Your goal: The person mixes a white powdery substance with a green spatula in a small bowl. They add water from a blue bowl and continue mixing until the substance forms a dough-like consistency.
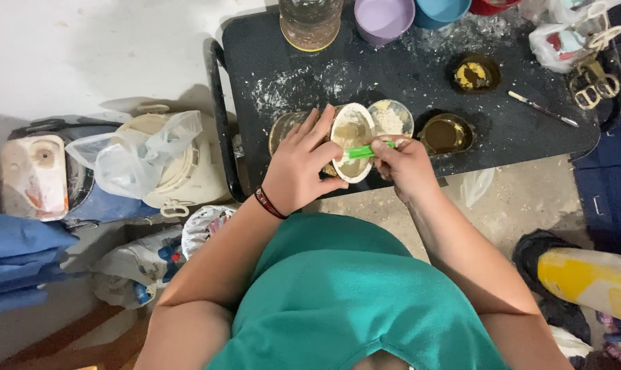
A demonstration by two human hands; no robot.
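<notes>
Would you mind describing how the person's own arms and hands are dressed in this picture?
Both arms are bare from the shoulder down, with no sleeves over them, and neither hand wears a glove. The left hand has a dark band with red in it round the wrist. The right hand shows no band, ring or watch. The top worn is teal green.

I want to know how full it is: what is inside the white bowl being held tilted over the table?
The white bowl holds brownish paste smeared across its inside, with a green tool reaching in. The left hand covers its left rim, hiding that part.
</notes>
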